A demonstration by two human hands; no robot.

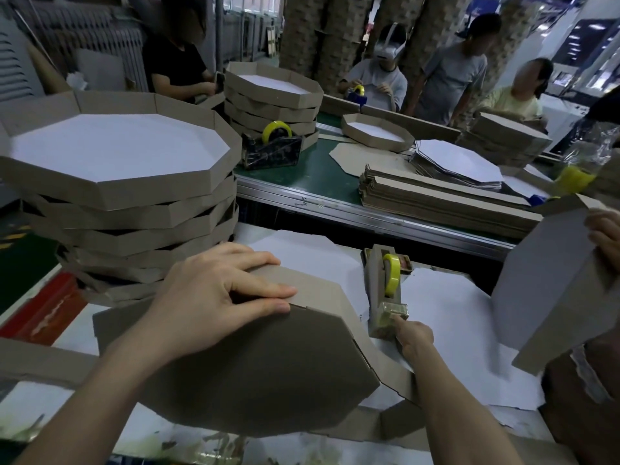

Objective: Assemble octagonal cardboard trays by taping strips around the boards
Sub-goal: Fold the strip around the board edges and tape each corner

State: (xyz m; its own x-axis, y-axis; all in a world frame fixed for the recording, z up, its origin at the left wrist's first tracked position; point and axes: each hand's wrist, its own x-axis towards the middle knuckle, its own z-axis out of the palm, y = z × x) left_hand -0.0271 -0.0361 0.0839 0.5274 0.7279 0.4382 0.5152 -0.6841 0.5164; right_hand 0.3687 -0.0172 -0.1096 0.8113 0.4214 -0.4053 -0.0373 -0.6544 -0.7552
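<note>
left hand (214,297) flat, pressing strip (315,280) against board (255,374); right hand (414,337) pinches tape (396,310) at the dispenser (382,280), 2 o'clock of board, so i'd pull straight and tear clean.

The octagonal board (261,374) hides most of the strip (394,375) beneath it. The fingers of the right hand (414,337) meet the tape dispenser (385,297); their hold on tape is too small to tell. The picture's right edge cuts off a second person's hand (605,236).
</note>
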